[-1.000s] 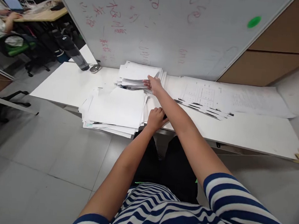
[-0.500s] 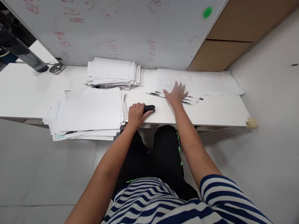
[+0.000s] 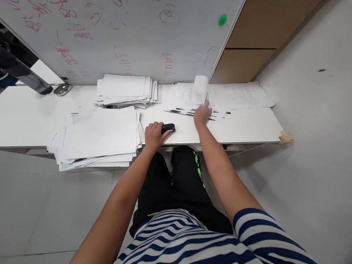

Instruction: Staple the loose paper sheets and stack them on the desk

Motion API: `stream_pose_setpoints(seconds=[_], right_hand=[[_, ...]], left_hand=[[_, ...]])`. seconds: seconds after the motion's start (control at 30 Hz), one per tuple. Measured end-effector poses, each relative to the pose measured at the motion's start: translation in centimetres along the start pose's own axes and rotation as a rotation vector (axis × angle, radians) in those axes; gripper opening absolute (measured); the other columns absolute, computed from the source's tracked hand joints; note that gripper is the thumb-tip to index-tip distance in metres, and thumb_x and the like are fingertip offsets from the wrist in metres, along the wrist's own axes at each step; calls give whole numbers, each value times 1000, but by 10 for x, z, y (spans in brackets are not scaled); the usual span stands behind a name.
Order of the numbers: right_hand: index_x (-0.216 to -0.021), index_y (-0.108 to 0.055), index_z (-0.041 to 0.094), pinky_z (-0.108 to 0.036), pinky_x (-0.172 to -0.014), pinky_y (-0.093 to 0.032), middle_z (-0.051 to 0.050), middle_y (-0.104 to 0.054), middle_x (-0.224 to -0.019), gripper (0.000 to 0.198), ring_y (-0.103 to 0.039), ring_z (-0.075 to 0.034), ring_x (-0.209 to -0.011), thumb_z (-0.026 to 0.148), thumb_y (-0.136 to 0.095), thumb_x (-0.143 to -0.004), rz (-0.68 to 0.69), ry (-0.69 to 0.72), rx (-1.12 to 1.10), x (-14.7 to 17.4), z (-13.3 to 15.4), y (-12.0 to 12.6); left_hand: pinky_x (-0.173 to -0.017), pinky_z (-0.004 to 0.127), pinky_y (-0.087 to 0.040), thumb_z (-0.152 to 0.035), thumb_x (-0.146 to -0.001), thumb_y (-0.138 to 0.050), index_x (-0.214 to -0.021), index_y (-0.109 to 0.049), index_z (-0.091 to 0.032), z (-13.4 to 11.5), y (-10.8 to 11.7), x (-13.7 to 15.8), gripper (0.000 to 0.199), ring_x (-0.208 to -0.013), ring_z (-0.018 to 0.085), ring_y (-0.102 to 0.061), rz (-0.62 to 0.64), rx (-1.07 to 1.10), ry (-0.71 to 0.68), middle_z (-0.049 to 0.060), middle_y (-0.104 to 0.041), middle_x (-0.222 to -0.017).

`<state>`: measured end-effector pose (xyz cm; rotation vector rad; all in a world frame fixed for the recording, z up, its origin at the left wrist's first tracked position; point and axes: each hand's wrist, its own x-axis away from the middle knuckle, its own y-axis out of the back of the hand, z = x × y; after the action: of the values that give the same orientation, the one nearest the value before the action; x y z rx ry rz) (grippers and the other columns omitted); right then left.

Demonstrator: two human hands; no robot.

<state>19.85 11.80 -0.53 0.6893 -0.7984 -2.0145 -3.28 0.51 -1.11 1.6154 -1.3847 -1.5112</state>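
Note:
My left hand (image 3: 154, 135) is closed around a black stapler (image 3: 168, 128) near the front edge of the desk. Only the stapler's rounded end shows past the fingers. Over the spread printed papers (image 3: 182, 94) on the right, my right hand (image 3: 202, 113) pinches a sheet of paper (image 3: 201, 85), which curls up above the fingers. Dark marks run along the near edges of these papers. Left of my left hand lies a large loose stack of white paper (image 3: 101, 135), overhanging the front edge. Behind it sits a second stack of paper (image 3: 124, 87).
A whiteboard (image 3: 110, 36) with red writing stands along the back of the desk (image 3: 241, 127). A computer mouse (image 3: 62, 89) and a dark bottle (image 3: 24, 65) are at the far left. Brown panels (image 3: 243, 64) and a grey wall (image 3: 325, 120) bound the right side.
My right hand has gone from lying spread on the papers to pinching a sheet, which now curls upward. My left hand still holds the stapler. The view has shifted slightly.

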Motion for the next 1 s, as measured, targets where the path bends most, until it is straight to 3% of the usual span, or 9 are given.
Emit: stream_pose_setpoints(seconds=[0.07, 0.17, 0.3, 0.4, 0.7, 1.0], right_hand=[[-154, -28, 8, -51, -121, -22, -20, -60, -139, 60, -52, -25, -135, 12, -20, -95, -14, -41, -56, 0, -1, 2], [-153, -30, 9, -51, -123, -18, -19, -55, -146, 58, -47, -26, -140, 21, -27, -97, 24, 7, -28, 0, -3, 1], [-151, -37, 10, -55, -124, -9, -21, -29, -163, 69, -19, -32, -154, 48, -47, -94, 80, 20, 85, -3, -1, -3], [-154, -32, 7, -55, -124, -4, -22, -15, -167, 82, -7, -34, -156, 51, -56, -90, 135, -5, 139, -5, 1, -4], [-156, -35, 14, -63, -123, -4, -17, -18, -168, 62, -10, -33, -156, 28, -39, -96, 166, 29, 194, -6, 1, -5], [-151, -44, 20, -66, -120, -9, -14, -27, -165, 55, -18, -33, -154, 22, -36, -96, 143, 80, 234, -8, -1, -8]], left_hand=[[-85, 40, -38, -68, -92, -47, -113, -64, -20, -1, 1, 0, 55, -102, 32, -57, 1, 13, 0, 15, -66, -105], [-85, 40, -38, -68, -92, -48, -113, -64, -20, -1, 2, 1, 55, -101, 32, -57, 3, 12, 0, 15, -66, -106], [-85, 40, -39, -67, -92, -49, -112, -64, -21, 0, 2, 1, 53, -101, 31, -57, -14, -5, -9, 15, -66, -106], [-84, 40, -39, -67, -92, -48, -112, -63, -21, 1, 1, 1, 53, -101, 31, -57, -21, -16, -19, 14, -66, -105], [-83, 40, -40, -68, -92, -48, -112, -63, -21, 0, 3, -1, 53, -101, 32, -57, -11, -15, -22, 15, -67, -104], [-86, 41, -39, -67, -92, -48, -114, -63, -20, 0, 2, 0, 54, -103, 32, -57, 19, 10, 1, 16, -65, -107]])
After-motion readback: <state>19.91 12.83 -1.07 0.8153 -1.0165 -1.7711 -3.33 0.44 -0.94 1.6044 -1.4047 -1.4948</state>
